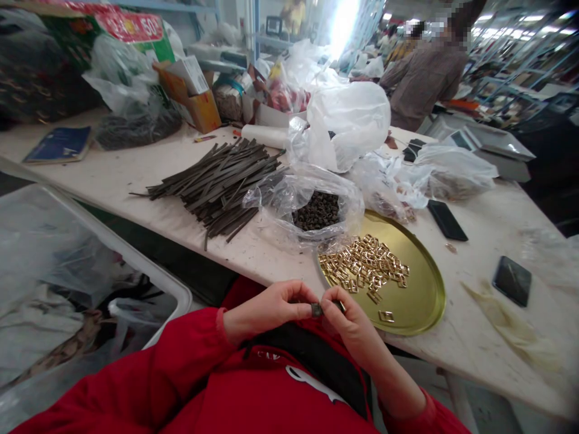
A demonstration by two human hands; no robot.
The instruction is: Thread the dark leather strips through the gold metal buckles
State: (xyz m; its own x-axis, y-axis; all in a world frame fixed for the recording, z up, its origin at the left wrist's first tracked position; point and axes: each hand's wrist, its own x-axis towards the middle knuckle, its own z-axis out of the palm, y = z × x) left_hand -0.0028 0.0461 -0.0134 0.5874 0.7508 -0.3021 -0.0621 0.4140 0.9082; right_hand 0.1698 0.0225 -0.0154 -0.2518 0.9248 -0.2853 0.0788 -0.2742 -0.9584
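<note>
My left hand [280,306] pinches a small dark piece [316,310] between thumb and forefinger, just off the table's front edge. My right hand [346,319] meets it, fingers closed around a small buckle [341,307] whose shiny edge shows; the rest is hidden by the fingers. Right beside my hands lies a round gold tray [425,289] bearing a heap of gold rectangular buckles [362,262]. Behind the tray, an open clear plastic bag [280,205] contains many small dark pieces [318,211]. Dark flat strips [221,181] are piled to the left of the bag.
Two phones [447,220] lie right of the tray. Plastic bags [348,120], an orange box [205,111] and a blue booklet [58,144] stand or lie farther back. A white bin [178,301] is at my left. Another person [416,78] stands beyond the table.
</note>
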